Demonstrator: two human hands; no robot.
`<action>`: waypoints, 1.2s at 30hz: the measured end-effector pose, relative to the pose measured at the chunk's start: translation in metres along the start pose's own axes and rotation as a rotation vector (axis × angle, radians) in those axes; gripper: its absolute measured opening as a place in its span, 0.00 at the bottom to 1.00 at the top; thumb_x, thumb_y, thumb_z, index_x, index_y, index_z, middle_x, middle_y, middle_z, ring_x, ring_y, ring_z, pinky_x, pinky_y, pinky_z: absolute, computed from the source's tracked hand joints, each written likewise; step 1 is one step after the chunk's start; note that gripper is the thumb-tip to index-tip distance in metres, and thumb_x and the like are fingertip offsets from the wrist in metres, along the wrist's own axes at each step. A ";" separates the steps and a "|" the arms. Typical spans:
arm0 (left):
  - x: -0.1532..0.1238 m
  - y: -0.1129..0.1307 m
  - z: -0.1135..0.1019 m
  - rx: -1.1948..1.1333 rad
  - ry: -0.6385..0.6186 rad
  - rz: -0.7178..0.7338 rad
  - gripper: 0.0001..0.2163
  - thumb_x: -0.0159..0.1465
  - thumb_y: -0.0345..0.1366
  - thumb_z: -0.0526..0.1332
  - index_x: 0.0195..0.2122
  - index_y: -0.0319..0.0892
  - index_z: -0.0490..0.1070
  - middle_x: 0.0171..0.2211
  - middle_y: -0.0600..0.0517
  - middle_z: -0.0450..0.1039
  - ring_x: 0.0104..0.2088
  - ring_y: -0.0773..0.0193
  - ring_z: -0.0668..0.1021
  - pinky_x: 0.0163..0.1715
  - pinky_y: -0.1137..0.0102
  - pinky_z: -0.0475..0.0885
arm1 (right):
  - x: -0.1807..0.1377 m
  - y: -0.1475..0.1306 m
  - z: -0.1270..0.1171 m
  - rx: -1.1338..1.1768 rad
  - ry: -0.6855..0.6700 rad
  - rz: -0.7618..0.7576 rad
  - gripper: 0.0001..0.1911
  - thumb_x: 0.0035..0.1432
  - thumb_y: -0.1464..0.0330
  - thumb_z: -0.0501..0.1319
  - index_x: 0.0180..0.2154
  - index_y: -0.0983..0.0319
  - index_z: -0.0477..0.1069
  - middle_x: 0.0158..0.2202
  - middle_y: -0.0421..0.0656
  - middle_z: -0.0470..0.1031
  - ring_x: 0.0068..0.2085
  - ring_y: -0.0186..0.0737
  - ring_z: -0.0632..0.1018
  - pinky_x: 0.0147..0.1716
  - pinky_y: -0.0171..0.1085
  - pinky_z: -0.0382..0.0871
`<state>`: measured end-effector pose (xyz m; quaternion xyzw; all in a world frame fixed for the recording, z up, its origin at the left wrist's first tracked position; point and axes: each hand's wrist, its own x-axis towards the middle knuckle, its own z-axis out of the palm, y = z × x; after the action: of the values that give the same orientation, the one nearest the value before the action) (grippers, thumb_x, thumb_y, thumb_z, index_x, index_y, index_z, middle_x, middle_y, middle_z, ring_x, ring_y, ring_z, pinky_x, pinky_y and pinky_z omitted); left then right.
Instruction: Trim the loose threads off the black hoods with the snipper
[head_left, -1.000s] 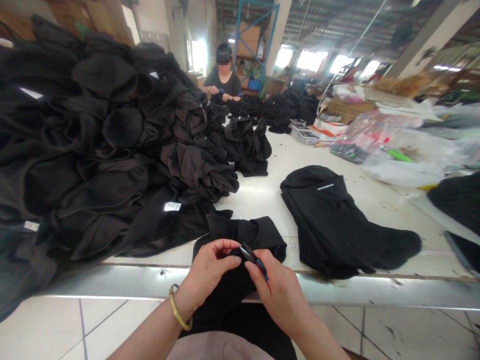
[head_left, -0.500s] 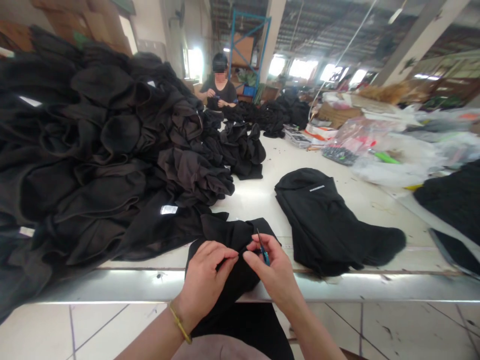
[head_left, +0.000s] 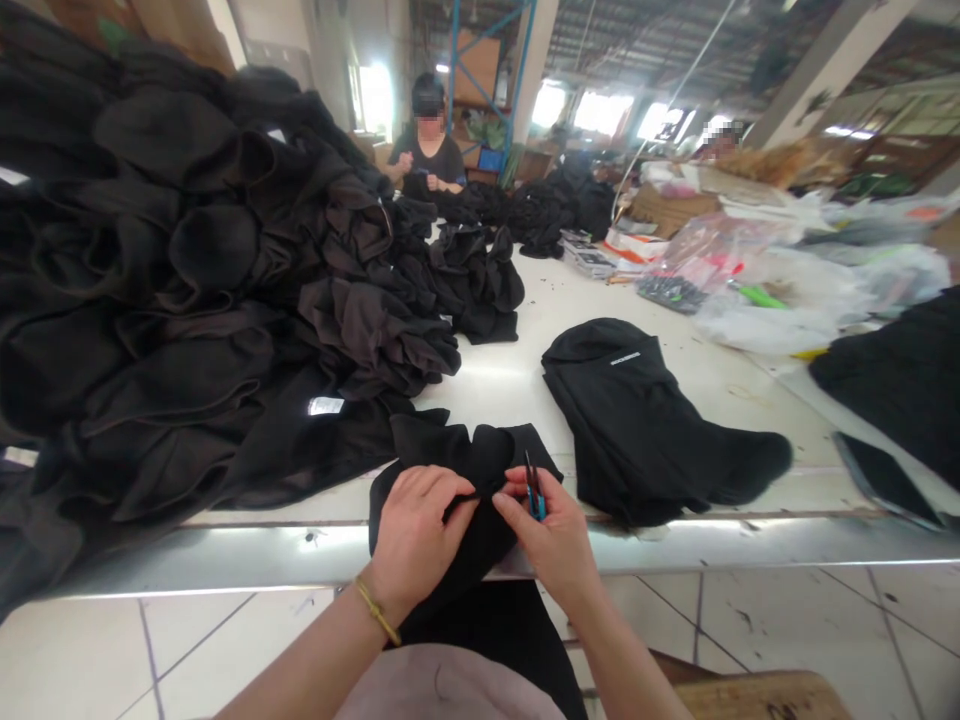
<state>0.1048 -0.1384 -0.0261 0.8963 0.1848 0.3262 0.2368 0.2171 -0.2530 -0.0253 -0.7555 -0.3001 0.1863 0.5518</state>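
My left hand (head_left: 414,530) pinches a fold of a black fabric garment (head_left: 450,447) that lies over the table edge and hangs toward my lap. My right hand (head_left: 544,528) grips small blue-handled scissors (head_left: 534,490), their dark tips pointing up, right next to the same cloth. The scissors' lower part is hidden by my fingers. A thin gold bangle (head_left: 379,611) circles my left wrist.
A large heap of black garments (head_left: 165,300) fills the left of the white table (head_left: 495,385). Another black garment (head_left: 630,425) lies to my right. A co-worker (head_left: 429,150) sits beyond the heap. Plastic bags (head_left: 765,310) crowd the far right.
The scissors have turned from a slanted to a nearly upright position in my right hand. My hands have come closer over the cloth, and the view has shifted slightly.
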 end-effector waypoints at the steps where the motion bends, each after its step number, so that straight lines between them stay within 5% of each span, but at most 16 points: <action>1: 0.000 0.000 0.000 -0.012 0.022 -0.020 0.02 0.59 0.32 0.58 0.30 0.42 0.69 0.29 0.53 0.71 0.33 0.65 0.72 0.37 0.67 0.66 | -0.001 0.001 -0.004 -0.081 0.005 -0.015 0.18 0.51 0.60 0.59 0.43 0.63 0.65 0.31 0.42 0.72 0.30 0.37 0.73 0.31 0.36 0.68; 7: -0.008 -0.006 0.002 -0.011 0.108 0.047 0.05 0.59 0.28 0.57 0.27 0.42 0.69 0.26 0.53 0.66 0.28 0.69 0.70 0.30 0.74 0.65 | -0.016 -0.004 -0.025 -0.314 -0.133 -0.065 0.16 0.60 0.60 0.51 0.44 0.61 0.66 0.34 0.43 0.74 0.35 0.38 0.75 0.34 0.35 0.67; 15: -0.015 -0.011 0.003 0.108 0.107 0.257 0.06 0.58 0.26 0.57 0.28 0.42 0.71 0.25 0.53 0.67 0.28 0.69 0.68 0.29 0.74 0.64 | -0.024 -0.017 -0.013 -0.429 -0.203 -0.167 0.11 0.60 0.64 0.51 0.40 0.60 0.67 0.30 0.41 0.74 0.30 0.37 0.74 0.29 0.33 0.64; 36: -0.013 -0.013 0.002 0.166 0.040 0.276 0.08 0.60 0.28 0.54 0.29 0.43 0.72 0.26 0.52 0.69 0.29 0.68 0.69 0.31 0.73 0.64 | -0.026 -0.011 -0.011 -0.362 -0.252 -0.173 0.10 0.61 0.65 0.50 0.36 0.60 0.68 0.30 0.41 0.74 0.31 0.37 0.74 0.31 0.33 0.65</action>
<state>0.0945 -0.1347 -0.0413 0.9230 0.0909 0.3570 0.1109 0.2019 -0.2759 -0.0123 -0.7843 -0.4587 0.1741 0.3797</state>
